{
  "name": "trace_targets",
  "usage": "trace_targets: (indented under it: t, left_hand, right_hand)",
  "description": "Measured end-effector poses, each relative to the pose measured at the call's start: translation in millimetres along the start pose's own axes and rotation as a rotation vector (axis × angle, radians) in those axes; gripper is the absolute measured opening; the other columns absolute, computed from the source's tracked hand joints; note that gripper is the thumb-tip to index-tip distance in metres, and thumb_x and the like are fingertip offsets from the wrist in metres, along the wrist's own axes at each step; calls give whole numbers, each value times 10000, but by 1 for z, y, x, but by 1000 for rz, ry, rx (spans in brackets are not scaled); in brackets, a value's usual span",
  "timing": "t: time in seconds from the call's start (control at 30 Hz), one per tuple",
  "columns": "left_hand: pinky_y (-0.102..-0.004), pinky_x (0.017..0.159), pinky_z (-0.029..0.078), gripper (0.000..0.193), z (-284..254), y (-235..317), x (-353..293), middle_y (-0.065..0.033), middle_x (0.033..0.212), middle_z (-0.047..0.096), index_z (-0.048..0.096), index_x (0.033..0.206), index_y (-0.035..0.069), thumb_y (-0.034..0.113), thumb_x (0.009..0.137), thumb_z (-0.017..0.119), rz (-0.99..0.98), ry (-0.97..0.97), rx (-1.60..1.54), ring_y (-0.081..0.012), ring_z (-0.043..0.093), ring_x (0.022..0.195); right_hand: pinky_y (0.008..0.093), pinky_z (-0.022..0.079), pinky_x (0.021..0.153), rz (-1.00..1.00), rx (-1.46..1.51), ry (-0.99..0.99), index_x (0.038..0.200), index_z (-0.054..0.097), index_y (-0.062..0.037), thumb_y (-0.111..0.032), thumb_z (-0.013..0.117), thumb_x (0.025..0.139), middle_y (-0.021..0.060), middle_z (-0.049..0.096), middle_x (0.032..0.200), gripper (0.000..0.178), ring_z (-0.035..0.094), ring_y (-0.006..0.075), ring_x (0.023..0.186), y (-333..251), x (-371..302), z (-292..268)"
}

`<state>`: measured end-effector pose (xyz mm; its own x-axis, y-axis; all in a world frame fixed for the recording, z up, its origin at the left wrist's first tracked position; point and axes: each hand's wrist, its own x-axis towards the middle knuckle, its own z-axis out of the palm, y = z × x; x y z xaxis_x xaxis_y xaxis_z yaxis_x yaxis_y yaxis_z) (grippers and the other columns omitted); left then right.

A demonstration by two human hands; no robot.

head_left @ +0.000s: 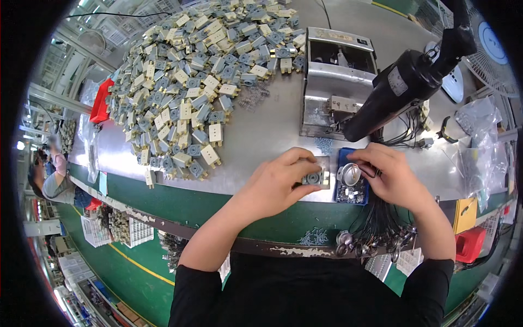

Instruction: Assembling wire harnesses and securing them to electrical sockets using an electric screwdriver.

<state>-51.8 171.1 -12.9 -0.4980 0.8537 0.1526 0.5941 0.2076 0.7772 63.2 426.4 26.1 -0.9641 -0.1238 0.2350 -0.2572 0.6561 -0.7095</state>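
My left hand [278, 182] is closed round a small grey plastic housing [312, 178] with a round recess, holding it low over the bench beside the blue tray. My right hand [384, 171] has its fingers bent at a round metal cup-shaped part [350, 174] with a dark wire, just above the tray. Part of its grip is hidden behind the fingers. The blue tray [342, 196] contains small shiny metal pieces. Loose screws [324, 144] lie just beyond it. More round metal parts on black wires [376, 242] hang at the bench's near edge.
A large heap of grey and cream plastic housings [185, 92] covers the bench's left. Ahead stand a metal machine [340, 82] and a thick black cylindrical tool [392, 95]. Screws [313, 236] lie on the near edge. Plastic bags [479, 136] and a fan [493, 43] are at right.
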Motion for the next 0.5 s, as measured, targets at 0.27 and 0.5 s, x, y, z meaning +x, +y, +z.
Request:
trace_targets:
  t: [0.27, 0.5]
  left_hand:
    - [-308, 649, 576, 282, 22, -28, -9, -59, 1029, 740, 804, 1073, 94, 203, 823, 874, 49, 205, -56, -205, 729, 767]
    - [-352, 688, 594, 224, 4, -35, 0, -90, 1047, 746, 784, 1041, 77, 162, 839, 828, 184, 356, 145, -268, 727, 797]
  right_hand:
    - [373, 526, 681, -78, -24, -29, 1024, 750, -16, 99, 643, 713, 144, 701, 898, 349, 672, 297, 787, 1, -4, -3]
    - [356, 573, 713, 27, 56, -134, 979, 756, 6, 59, 710, 782, 138, 740, 913, 209, 719, 303, 800, -13, 7, -3]
